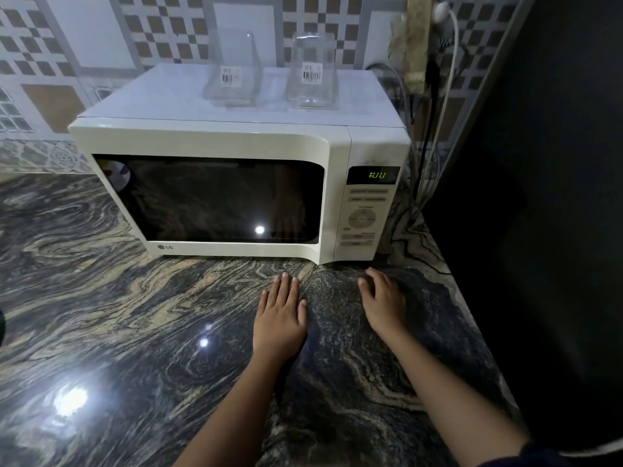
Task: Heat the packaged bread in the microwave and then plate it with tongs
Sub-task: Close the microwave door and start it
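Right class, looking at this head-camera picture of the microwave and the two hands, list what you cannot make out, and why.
- Inside the microwave: dark, reflective door window hides any contents.
- Display: green digits too blurred to read.
- Control panel labels: too small.
- Bread, tongs, plate: none in view.
- Dark object: cut off by left edge.

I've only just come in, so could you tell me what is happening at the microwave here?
A person stands at a marble counter with both hands empty: the left hand lies flat and the right hand rests beside it, just in front of a white microwave. Its door is shut and its display is lit, though the digits are unclear. Two clear glass jars sit on top. No bread, plate or tongs are in view.
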`<control>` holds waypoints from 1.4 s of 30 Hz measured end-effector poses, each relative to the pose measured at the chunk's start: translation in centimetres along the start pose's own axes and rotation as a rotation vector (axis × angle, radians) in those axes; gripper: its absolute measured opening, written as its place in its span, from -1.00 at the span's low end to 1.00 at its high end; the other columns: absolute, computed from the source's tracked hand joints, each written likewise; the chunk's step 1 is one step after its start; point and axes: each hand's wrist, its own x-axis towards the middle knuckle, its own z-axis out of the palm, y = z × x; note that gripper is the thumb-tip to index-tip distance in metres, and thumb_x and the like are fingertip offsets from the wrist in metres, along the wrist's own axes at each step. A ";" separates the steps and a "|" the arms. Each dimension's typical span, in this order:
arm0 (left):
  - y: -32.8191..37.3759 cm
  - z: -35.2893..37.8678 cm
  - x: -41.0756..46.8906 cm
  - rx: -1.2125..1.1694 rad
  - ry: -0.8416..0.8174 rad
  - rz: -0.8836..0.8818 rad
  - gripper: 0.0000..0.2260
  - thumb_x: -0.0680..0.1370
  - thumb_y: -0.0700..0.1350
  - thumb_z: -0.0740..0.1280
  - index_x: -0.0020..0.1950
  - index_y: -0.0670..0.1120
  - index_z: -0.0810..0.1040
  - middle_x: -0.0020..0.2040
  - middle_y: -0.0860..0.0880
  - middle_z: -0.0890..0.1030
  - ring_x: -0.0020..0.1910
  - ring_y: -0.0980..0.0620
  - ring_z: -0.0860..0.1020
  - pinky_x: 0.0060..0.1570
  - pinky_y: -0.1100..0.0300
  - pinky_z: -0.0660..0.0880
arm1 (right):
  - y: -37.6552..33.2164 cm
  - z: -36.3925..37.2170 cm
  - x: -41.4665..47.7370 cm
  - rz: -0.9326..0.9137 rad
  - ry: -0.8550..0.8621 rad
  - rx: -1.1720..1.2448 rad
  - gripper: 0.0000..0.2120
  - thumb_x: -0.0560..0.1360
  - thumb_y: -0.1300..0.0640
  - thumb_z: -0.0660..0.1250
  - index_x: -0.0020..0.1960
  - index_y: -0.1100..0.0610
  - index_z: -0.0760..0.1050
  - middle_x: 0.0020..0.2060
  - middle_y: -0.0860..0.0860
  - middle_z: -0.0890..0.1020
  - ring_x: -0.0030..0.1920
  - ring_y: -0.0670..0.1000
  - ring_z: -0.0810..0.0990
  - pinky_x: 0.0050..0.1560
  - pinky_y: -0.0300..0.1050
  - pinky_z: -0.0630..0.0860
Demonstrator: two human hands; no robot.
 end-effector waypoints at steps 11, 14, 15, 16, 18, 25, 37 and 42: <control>-0.2 0.2 0.2 0.006 0.006 0.011 -0.51 0.64 0.06 -0.10 0.55 0.00 -0.11 0.56 0.03 -0.13 0.52 0.11 -0.22 0.47 0.14 -0.29 | -2.9 -2.3 4.7 0.080 0.060 0.314 -0.58 0.52 0.03 0.33 0.23 0.28 0.36 0.18 0.19 0.48 0.21 0.15 0.46 0.04 -0.14 0.37; -0.2 0.3 0.2 0.012 0.012 0.009 -0.51 0.64 0.06 -0.10 0.55 0.00 -0.11 0.56 0.03 -0.13 0.52 0.11 -0.22 0.46 0.15 -0.30 | -3.3 -2.4 4.7 0.073 0.095 0.289 -0.59 0.51 0.06 0.35 0.22 0.30 0.36 0.18 0.20 0.47 0.21 0.16 0.45 0.05 -0.17 0.33; -0.2 0.3 0.3 0.013 0.013 0.010 -0.51 0.64 0.07 -0.10 0.55 0.00 -0.11 0.56 0.03 -0.13 0.52 0.11 -0.22 0.46 0.15 -0.30 | -3.4 -2.5 4.7 0.068 0.104 0.279 -0.59 0.51 0.07 0.34 0.23 0.30 0.36 0.19 0.20 0.46 0.22 0.16 0.44 0.07 -0.17 0.33; -0.3 0.4 0.3 0.014 0.012 0.011 -0.51 0.64 0.06 -0.11 0.55 0.00 -0.11 0.56 0.03 -0.13 0.52 0.11 -0.22 0.46 0.14 -0.29 | -3.6 -2.5 4.7 0.062 0.111 0.271 -0.59 0.52 0.08 0.34 0.24 0.31 0.36 0.20 0.20 0.45 0.23 0.16 0.43 0.09 -0.19 0.32; -0.3 0.4 0.3 0.017 0.007 0.012 -0.51 0.64 0.06 -0.11 0.55 0.00 -0.11 0.56 0.03 -0.13 0.53 0.10 -0.22 0.47 0.14 -0.28 | -3.9 -2.7 4.7 0.043 0.116 0.251 -0.58 0.53 0.10 0.32 0.28 0.30 0.34 0.24 0.20 0.43 0.26 0.14 0.40 0.13 -0.22 0.29; -0.4 0.3 0.3 0.001 0.000 0.012 -0.51 0.64 0.07 -0.11 0.55 -0.01 -0.10 0.57 0.02 -0.13 0.53 0.10 -0.22 0.49 0.12 -0.27 | -4.3 -3.3 4.6 0.034 0.088 0.219 -0.56 0.54 0.09 0.31 0.31 0.29 0.31 0.28 0.20 0.42 0.29 0.14 0.38 0.21 -0.15 0.30; 0.6 -3.1 2.0 -0.257 -0.095 -0.027 -0.62 0.60 -0.08 0.18 0.39 -0.18 0.34 0.42 -0.16 0.34 0.41 -0.10 0.29 0.37 0.15 0.20 | -4.9 -7.4 4.0 -0.112 0.104 0.248 -0.51 0.56 0.10 0.27 0.41 0.26 0.26 0.34 0.20 0.37 0.33 0.18 0.39 0.32 0.02 0.37; 3.6 -7.7 4.5 -0.492 0.046 -0.067 -0.70 0.58 -0.14 0.24 0.28 -0.24 0.45 0.24 -0.18 0.50 0.24 -0.12 0.46 0.17 0.19 0.34 | -9.2 -12.0 4.6 -0.456 0.514 0.293 -0.52 0.56 0.01 0.11 0.33 0.34 0.36 0.28 0.23 0.44 0.32 0.09 0.38 0.33 -0.17 0.25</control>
